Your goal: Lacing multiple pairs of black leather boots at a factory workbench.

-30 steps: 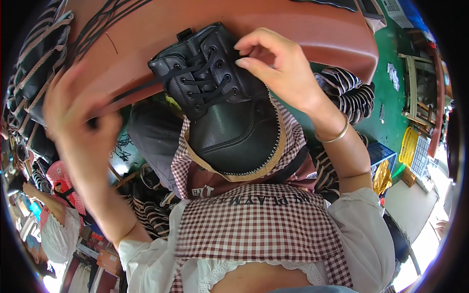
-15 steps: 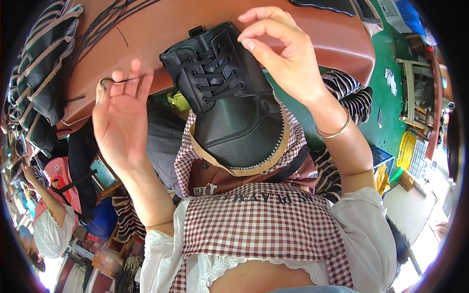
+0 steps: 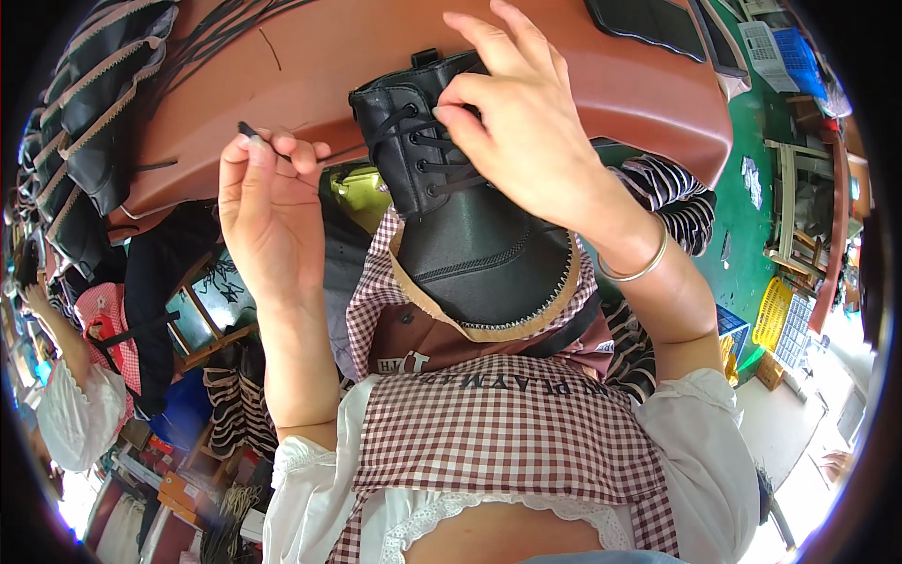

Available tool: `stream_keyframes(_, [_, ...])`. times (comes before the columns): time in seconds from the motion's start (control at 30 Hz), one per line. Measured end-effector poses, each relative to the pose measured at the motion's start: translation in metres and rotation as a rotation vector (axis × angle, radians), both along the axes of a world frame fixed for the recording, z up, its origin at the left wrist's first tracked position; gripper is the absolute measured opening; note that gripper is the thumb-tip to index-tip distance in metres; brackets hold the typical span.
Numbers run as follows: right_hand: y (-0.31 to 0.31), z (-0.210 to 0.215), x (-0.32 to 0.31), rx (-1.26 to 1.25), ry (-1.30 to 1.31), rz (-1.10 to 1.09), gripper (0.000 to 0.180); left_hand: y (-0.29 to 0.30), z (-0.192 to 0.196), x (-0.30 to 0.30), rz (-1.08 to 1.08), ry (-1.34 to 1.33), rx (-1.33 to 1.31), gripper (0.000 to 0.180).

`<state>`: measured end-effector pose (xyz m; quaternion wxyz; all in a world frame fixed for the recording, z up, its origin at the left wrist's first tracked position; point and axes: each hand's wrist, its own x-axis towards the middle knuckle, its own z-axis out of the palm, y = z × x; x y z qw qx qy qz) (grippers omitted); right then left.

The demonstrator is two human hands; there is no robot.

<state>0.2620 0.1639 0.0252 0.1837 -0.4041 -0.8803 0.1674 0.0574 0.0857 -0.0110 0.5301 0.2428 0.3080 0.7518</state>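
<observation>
A black leather boot upper (image 3: 489, 258) lies toe toward me, its tan zigzag-stitched lower edge over my lap and its ankle end leaning on the brown table. My left hand (image 3: 272, 211) is left of it, fingers closed on a black shoelace (image 3: 348, 153) that runs taut to a top eyelet. One end of the lace sticks up past the fingertips. My right hand (image 3: 531, 141) is over the right side of the lacing, thumb and forefinger pinched close to the eyelets, other fingers raised. What it pinches is hidden, as are the right-hand eyelets.
More boot uppers (image 3: 99, 113) are stacked at the table's left, near loose black laces (image 3: 211, 47). A dark flat piece (image 3: 648, 26) lies at the far right of the brown table (image 3: 648, 94). Striped bundles (image 3: 681, 193) are beside it. Another person's white sleeve (image 3: 80, 414) shows at left.
My left hand has gone from spread fingers to a grip on the lace, which is now taut. My right hand has moved down over the lacing. The boot upper appears farther right.
</observation>
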Motion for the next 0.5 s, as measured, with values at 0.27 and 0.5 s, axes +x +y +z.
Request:
stream_keyframes(0.27, [0.011,0.008,-0.034,-0.374,-0.082,-0.109,0.026,0.0,0.011,0.023,0.1,0.686,-0.238,0.008])
stream_keyframes(0.5, [0.009,-0.016,-0.022,-0.194,0.036,0.003,0.023,0.028,0.014,0.019,-0.115,1.253,-0.23,0.007])
